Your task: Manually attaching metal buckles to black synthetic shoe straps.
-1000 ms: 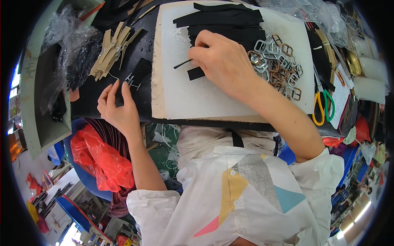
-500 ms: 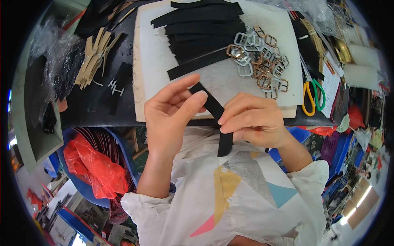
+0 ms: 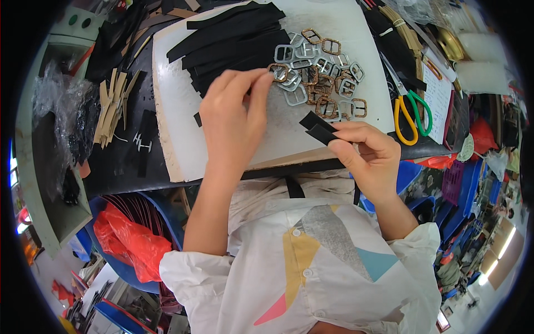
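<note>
Black fabric strip, doubled over, right of centre, and the right hand has it pinched between thumb and fingers! Mid-frame, the left hand brings its fingertips right up to a brown buckle at the left edge of the buckle pile; whether they're gripping it, I can't tell.
</note>
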### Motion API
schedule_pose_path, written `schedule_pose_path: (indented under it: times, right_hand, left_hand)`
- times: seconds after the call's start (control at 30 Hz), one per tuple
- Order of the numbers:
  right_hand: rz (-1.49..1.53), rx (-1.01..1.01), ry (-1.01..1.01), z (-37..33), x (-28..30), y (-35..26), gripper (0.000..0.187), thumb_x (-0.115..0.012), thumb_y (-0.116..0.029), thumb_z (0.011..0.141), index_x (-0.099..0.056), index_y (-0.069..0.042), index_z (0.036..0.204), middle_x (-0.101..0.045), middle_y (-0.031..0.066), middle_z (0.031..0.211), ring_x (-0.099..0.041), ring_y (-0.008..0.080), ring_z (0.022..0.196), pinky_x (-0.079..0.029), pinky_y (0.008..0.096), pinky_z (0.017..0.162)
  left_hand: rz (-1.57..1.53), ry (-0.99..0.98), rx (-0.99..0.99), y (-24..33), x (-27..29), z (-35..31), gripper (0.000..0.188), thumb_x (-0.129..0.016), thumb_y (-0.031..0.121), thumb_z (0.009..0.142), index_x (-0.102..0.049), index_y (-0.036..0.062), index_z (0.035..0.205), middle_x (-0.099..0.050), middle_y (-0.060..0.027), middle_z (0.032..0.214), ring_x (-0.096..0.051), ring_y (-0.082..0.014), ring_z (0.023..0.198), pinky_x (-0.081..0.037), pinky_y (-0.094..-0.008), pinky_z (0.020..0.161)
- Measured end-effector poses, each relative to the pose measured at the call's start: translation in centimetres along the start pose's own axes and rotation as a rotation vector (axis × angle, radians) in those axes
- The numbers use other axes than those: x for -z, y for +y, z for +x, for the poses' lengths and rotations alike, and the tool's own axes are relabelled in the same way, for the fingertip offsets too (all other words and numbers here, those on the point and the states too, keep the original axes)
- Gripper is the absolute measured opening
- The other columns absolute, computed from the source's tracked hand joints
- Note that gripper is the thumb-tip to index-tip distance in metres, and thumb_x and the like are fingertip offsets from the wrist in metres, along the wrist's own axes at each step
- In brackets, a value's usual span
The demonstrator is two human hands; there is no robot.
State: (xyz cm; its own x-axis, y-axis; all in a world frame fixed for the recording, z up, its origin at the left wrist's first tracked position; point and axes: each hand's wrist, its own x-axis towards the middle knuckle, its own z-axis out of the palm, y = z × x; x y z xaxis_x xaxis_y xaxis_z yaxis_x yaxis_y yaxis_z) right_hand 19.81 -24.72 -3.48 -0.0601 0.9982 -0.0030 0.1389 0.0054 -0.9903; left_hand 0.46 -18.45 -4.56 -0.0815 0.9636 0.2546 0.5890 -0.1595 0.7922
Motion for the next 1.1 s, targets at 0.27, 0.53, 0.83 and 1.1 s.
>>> schedule_pose_path:
  times: [0.27, 0.53, 0.83, 1.1]
  right_hand:
    - [-0.118, 0.193, 0.057, 0.5, 0.7, 0.1, 0.013, -0.071, 0.002, 0.074, -0.068, 0.002, 0.087, -0.068, 0.0139, 0.092, -0.064, 0.0168, 0.08, -0.049, 0.0254, 0.071]
    - [-0.122, 0.289, 0.107, 1.3, -0.2, 0.3, 0.016, -0.072, 0.003, 0.072, -0.069, 0.002, 0.088, -0.068, 0.0137, 0.094, -0.066, 0.0193, 0.081, -0.051, 0.0266, 0.071]
    - [-0.256, 0.41, 0.188, 2.0, -1.7, 0.0, 0.016, -0.073, 0.003, 0.07, -0.068, 0.002, 0.085, -0.068, 0.0149, 0.09, -0.067, 0.0215, 0.075, -0.053, 0.0272, 0.067]
    - [-0.323, 0.512, 0.205, 1.3, -2.2, -0.4, 0.017, -0.073, 0.004, 0.067, -0.067, 0.003, 0.082, -0.067, 0.0147, 0.091, -0.065, 0.0236, 0.072, -0.052, 0.0291, 0.063]
  left_hand:
    - [0.239, 0.007, -0.07, 0.1, -1.7, 0.8, 0.022, -0.074, 0.021, 0.073, -0.068, 0.0046, 0.086, -0.061, -0.0064, 0.081, -0.058, -0.024, 0.079, -0.045, -0.0354, 0.069]
    - [0.023, -0.021, 0.048, 0.9, -1.5, 0.7, 0.019, -0.073, 0.006, 0.073, -0.069, 0.0024, 0.091, -0.061, -0.008, 0.081, -0.059, -0.0196, 0.068, -0.047, -0.0306, 0.063]
    - [-0.433, 0.021, 0.208, 2.1, -0.1, -2.7, 0.02, -0.068, -0.004, 0.079, -0.068, -0.0016, 0.099, -0.065, -0.0104, 0.09, -0.061, -0.0114, 0.074, -0.048, -0.0199, 0.064]
    - [-0.408, 0.079, 0.119, 3.4, 0.6, -4.9, 0.024, -0.07, -0.009, 0.075, -0.068, -0.003, 0.098, -0.064, -0.0106, 0.085, -0.062, -0.0116, 0.075, -0.052, -0.0197, 0.061]
